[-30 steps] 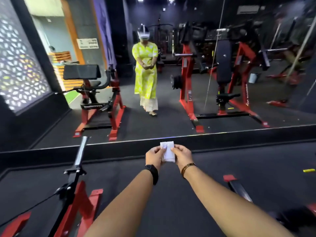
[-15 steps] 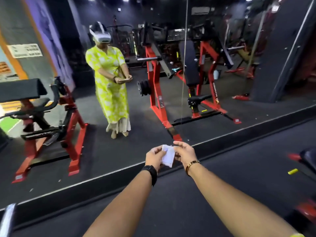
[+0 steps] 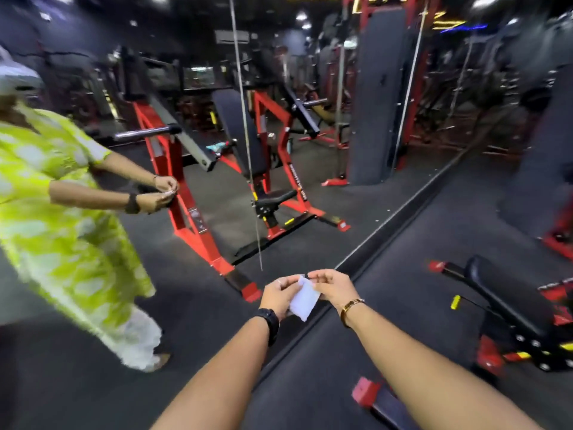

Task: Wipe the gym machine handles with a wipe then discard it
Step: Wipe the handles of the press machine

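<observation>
Head view: a dim gym with a dark rubber floor (image 3: 403, 274) and a wall mirror (image 3: 223, 209) doubling red steel machines. The wipe (image 3: 305, 297) hangs in the air at mid-frame between both hands, its long axis near upright. It is thin, white, soft and partly folded. The left hand (image 3: 277, 294) pinches its left edge. The right hand (image 3: 331, 288) pinches its upper right corner, fingers curled on it. A black-padded bench (image 3: 502, 293) lies to the right, nearer the right hand. No handle shows plainly.

A dark rubber floor (image 3: 418, 290) met a wall mirror (image 3: 310, 197) across the left and centre of the frame. Reflected ceiling lights (image 3: 300, 16) glowed along the top.
</observation>
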`<state>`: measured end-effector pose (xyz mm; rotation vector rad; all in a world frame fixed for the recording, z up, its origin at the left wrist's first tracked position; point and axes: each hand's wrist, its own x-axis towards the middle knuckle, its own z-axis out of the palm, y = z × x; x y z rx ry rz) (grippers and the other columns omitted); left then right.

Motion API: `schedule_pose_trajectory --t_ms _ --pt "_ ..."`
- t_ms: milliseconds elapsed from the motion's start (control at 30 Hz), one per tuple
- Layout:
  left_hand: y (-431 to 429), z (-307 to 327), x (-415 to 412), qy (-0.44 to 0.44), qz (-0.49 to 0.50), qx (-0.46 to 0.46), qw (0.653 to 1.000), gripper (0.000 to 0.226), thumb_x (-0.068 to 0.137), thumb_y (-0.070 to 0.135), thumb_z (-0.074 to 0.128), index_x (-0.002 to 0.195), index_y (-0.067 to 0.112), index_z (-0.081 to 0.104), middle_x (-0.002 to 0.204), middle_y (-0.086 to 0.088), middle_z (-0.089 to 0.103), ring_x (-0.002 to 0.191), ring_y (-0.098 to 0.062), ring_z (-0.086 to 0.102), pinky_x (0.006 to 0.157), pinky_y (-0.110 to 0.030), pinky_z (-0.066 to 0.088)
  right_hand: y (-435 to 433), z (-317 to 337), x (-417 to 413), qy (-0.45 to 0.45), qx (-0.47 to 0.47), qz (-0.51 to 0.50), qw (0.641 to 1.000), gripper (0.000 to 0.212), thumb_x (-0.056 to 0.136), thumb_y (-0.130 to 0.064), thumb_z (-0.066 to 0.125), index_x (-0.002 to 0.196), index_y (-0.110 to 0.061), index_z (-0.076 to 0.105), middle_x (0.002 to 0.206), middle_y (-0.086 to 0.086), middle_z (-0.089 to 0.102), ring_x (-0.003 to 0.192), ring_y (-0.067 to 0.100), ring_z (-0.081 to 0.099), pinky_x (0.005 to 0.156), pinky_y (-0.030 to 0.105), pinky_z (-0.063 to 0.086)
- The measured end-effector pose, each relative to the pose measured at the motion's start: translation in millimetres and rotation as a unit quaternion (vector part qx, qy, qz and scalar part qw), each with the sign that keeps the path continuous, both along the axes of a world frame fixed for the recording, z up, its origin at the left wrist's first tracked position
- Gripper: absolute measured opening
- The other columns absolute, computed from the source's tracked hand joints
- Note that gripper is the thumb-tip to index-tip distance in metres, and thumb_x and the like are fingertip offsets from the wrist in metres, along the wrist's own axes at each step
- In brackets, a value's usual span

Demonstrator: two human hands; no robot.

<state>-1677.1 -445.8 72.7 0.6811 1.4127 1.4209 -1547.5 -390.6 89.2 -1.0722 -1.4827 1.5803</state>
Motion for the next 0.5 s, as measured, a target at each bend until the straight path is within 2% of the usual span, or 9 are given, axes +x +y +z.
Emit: schedule_pose_trajectory --t_ms 67,133,233,300,400,500 --pt "36 3 -11 -0.004 -0.032 0.001 0.999 0.015 0.09 0.002 0.06 0.103 -0.002 0.063 0.093 -0.014 0.068 0.069 -0.01 0.067 0.063 -0.021 0.055 30 -1 -6 0.01 -0.014 -0.043 0.999 0.022 0.084 0.012 0.054 0.099 -0.001 0.063 0.08 0.001 0.06 0.074 0.011 0.056 0.067 0.023 0.047" --pt "76 2 -16 -0.046 -0.058 -0.016 0.997 0.012 0.092 0.009 0.059 0.102 0.004 0.064 0.087 -0.01 0.068 0.063 -0.011 0.066 0.057 -0.023 0.053 62 -7 -11 0.029 -0.037 -0.099 0.994 0.025 0.085 0.014 0.05 0.092 -0.007 0.062 0.079 0.003 0.058 0.074 0.014 0.055 0.068 0.03 0.047" --pt "132 -1 -14 -0.107 -0.065 -0.041 0.991 0.016 0.09 0.02 0.061 0.1 0.011 0.069 0.096 -0.012 0.07 0.079 -0.024 0.065 0.065 -0.03 0.053 106 -14 -10 0.05 -0.062 -0.184 0.98 0.032 0.085 0.017 0.041 0.094 -0.006 0.062 0.077 0.004 0.055 0.071 0.015 0.054 0.06 0.027 0.048" --pt "171 -3 -9 -0.116 -0.087 -0.041 0.989 0.016 0.091 0.024 0.06 0.101 0.016 0.069 0.104 -0.011 0.07 0.089 -0.028 0.065 0.072 -0.034 0.054 137 -15 -5 0.066 -0.07 -0.242 0.965 0.036 0.084 0.017 0.037 0.089 -0.009 0.062 0.075 0.004 0.056 0.07 0.016 0.055 0.054 0.025 0.048" --pt "226 -2 0 -0.089 -0.136 -0.017 0.987 0.018 0.091 0.017 0.06 0.109 0.019 0.064 0.1 -0.004 0.069 0.087 -0.02 0.065 0.069 -0.028 0.055 190 -20 6 0.088 -0.079 -0.302 0.946 0.039 0.084 0.016 0.034 0.085 -0.012 0.06 0.078 0.005 0.057 0.074 0.018 0.056 0.055 0.026 0.048" --pt "294 -3 10 -0.061 -0.182 0.009 0.981 0.029 0.088 -0.001 0.059 0.111 0.015 0.062 0.097 -0.005 0.068 0.083 -0.017 0.065 0.065 -0.024 0.055 257 -23 19 0.106 -0.077 -0.342 0.93 0.041 0.083 0.016 0.033 0.082 -0.016 0.058 0.081 0.006 0.055 0.072 0.016 0.054 0.047 0.022 0.048"
